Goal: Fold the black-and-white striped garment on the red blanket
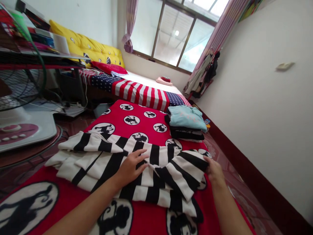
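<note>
A black-and-white striped knit garment (107, 163) lies partly folded across a red blanket (146, 217) printed with black figures in white ovals. My left hand (133, 164) rests on the middle of the garment, its fingers spread and pointing right. At the garment's right end my right hand (214, 170) pinches the edge of a striped part, perhaps a sleeve, which is folded inward over the body. The fingertips of that hand are partly hidden behind the cloth.
Beyond the garment stands a stack of folded clothes with a light blue top (187, 117). A bed with a stars-and-stripes cover (139, 93) is behind. To the left are a fan (22, 130) and a cluttered desk (41, 57); a white wall (269, 107) bounds the right.
</note>
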Demonstrator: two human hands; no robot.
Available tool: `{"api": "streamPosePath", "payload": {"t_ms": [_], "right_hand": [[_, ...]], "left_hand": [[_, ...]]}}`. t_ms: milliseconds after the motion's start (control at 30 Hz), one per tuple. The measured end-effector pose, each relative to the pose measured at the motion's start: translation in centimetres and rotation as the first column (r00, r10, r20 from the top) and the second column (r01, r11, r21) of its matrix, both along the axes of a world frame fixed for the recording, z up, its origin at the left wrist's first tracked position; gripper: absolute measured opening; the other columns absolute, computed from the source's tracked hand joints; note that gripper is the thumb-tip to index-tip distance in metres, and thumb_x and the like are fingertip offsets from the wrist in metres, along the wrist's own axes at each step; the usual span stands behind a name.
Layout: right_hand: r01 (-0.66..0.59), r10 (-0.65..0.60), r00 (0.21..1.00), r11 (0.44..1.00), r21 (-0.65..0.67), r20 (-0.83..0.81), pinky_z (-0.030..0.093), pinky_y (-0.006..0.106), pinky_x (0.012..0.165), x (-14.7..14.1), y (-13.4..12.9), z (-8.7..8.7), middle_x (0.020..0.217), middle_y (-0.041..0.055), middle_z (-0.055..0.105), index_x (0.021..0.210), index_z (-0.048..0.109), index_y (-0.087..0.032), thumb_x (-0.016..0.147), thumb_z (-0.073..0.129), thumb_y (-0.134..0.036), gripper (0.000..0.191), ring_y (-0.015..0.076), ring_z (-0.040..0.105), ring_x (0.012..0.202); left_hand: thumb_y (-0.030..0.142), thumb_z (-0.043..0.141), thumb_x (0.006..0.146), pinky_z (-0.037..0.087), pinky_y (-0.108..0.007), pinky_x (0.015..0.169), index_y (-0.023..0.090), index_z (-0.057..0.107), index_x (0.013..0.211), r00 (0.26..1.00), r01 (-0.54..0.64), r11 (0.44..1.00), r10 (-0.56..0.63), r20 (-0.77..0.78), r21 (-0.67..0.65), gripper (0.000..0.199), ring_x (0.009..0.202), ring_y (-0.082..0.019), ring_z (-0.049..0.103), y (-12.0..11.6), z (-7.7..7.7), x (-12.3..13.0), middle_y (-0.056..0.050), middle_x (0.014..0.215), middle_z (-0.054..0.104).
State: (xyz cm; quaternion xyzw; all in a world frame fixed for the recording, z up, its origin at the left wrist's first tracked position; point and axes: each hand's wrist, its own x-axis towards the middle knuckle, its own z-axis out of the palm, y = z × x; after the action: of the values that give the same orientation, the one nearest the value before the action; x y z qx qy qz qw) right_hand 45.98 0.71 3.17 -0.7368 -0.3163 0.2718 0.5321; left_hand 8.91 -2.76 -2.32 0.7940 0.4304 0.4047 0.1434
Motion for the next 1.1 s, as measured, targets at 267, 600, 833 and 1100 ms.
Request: {"api": "streamPosePath", "payload": {"t_ms": [267,600,833,1100], "right_hand": [[-0.031,0.220,0.956,0.737,0.675,-0.196,0.056,0.033,0.075,-8.2,-5.1,10.1,0.083,0.0003,0.070,0.084,0.067,-0.018,0.064,0.074,-0.026,0.023,0.0169,0.067,0.076],[-0.915,0.918,0.349,0.292,0.277,0.186,0.037,0.021,0.052,-18.0,-10.0,12.3,0.064,-0.0031,0.051,0.069,0.057,-0.017,0.076,0.071,-0.033,0.022,0.0084,0.044,0.058],[-0.911,0.924,0.345,0.287,0.296,0.168,0.033,0.022,0.057,-18.7,-10.9,8.6,0.069,-0.0036,0.047,0.069,0.050,-0.018,0.079,0.067,-0.030,0.023,0.0088,0.040,0.063],[-0.951,0.981,0.146,0.104,0.290,0.128,0.046,0.027,0.078,-17.1,-11.6,8.1,0.095,0.0034,0.064,0.083,0.060,-0.018,0.070,0.077,-0.038,0.029,0.0155,0.058,0.084]], "left_hand": [[0.029,0.054,0.092,0.055,-0.033,0.086,0.026,0.057,0.121,0.849,0.046,0.993,0.020,0.528,-0.112,0.030,0.100,-0.019,0.065,-4.2,7.8,1.6,-0.006,0.118,0.062],[0.057,0.079,0.061,0.048,-0.048,0.101,0.042,0.032,0.145,0.994,-0.064,0.996,0.057,0.098,0.066,0.098,0.125,-0.034,0.051,-7.1,16.5,-3.9,-0.002,0.134,0.056],[0.050,0.081,0.062,0.049,-0.041,0.099,0.041,0.051,0.134,0.976,0.156,0.972,-0.180,-0.127,-0.177,0.079,0.121,-0.031,0.055,-7.4,12.3,-5.5,-0.004,0.137,0.054],[0.034,0.079,0.064,0.050,-0.024,0.066,0.025,0.067,0.091,0.952,0.248,0.852,-0.301,-0.045,-0.461,0.031,0.073,-0.017,0.063,-7.5,12.5,-2.1,0.003,0.081,0.068]]}}
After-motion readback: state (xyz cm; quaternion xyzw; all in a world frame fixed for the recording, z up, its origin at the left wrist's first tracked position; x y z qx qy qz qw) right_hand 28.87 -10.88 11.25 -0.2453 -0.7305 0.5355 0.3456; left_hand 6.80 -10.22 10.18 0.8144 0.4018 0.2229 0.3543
